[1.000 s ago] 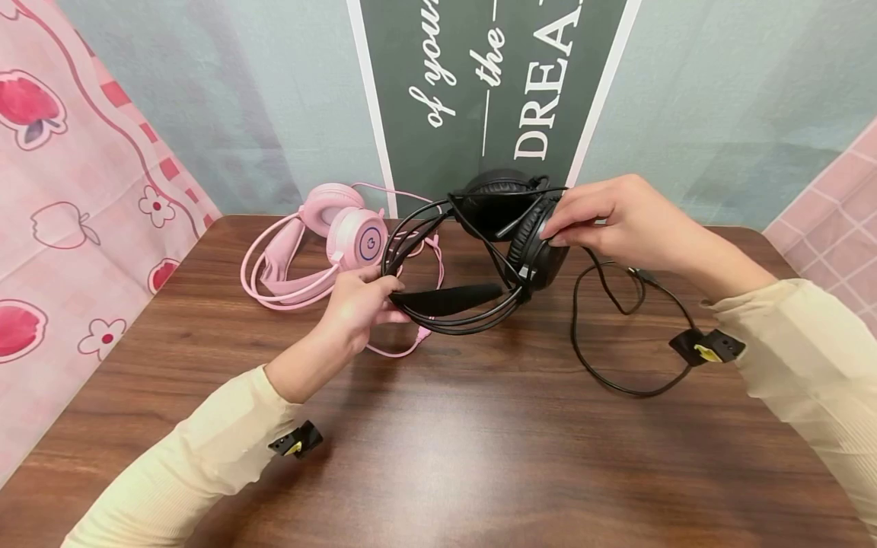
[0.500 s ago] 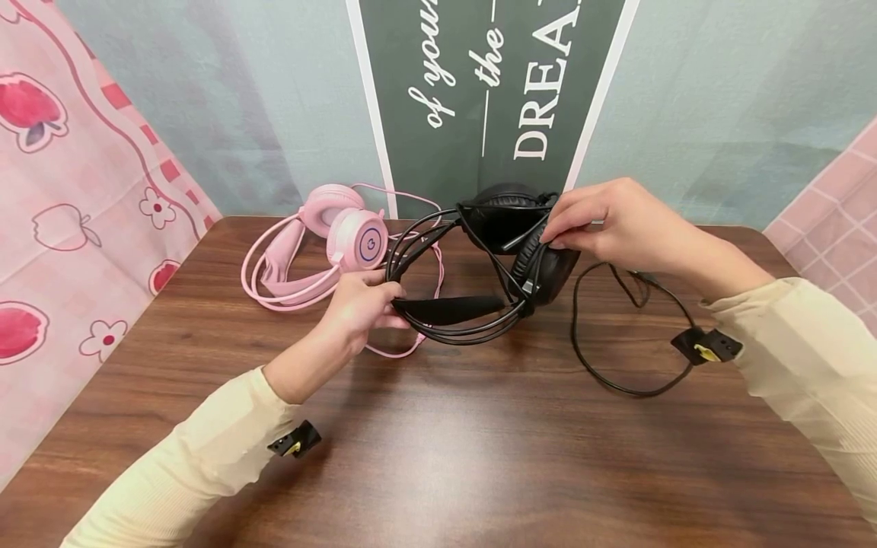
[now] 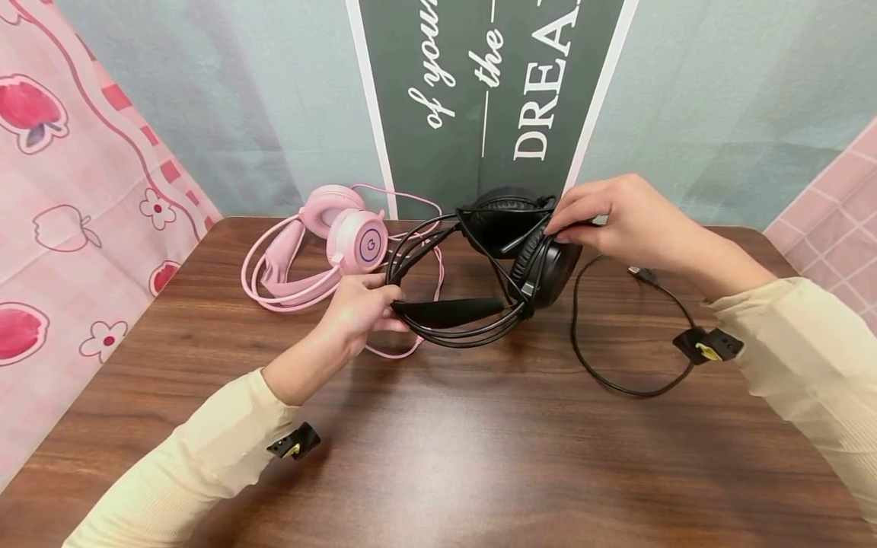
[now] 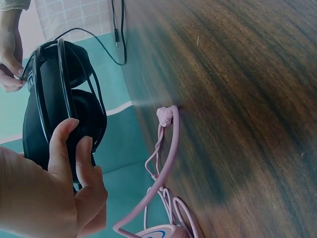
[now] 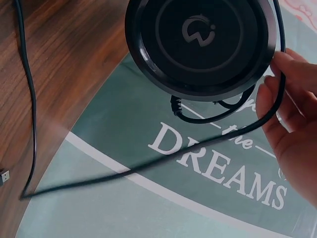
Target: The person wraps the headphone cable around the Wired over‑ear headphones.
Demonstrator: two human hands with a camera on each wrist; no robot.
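A pair of black headphones is held over the table's back half, tilted, with the ear cups to the right and the cable wound round the headband and cups. My left hand grips the headband at its left side; in the left wrist view its thumb and fingers close round the padded band. At the near ear cup, my right hand pinches the black cable with its fingertips right at the cup's rim. From there the cable drops to the table, ending in a USB plug.
Pink headphones lie at the back left, their pink cable running behind the black pair. A printed cloth hangs at the wooden table's back edge. Pink patterned cloth stands along the left side.
The black headphones have come down slightly and a little right. The right hand stays by the ear cup with the cable. The free cable's small loop has opened out, leaving the USB plug in plain sight.
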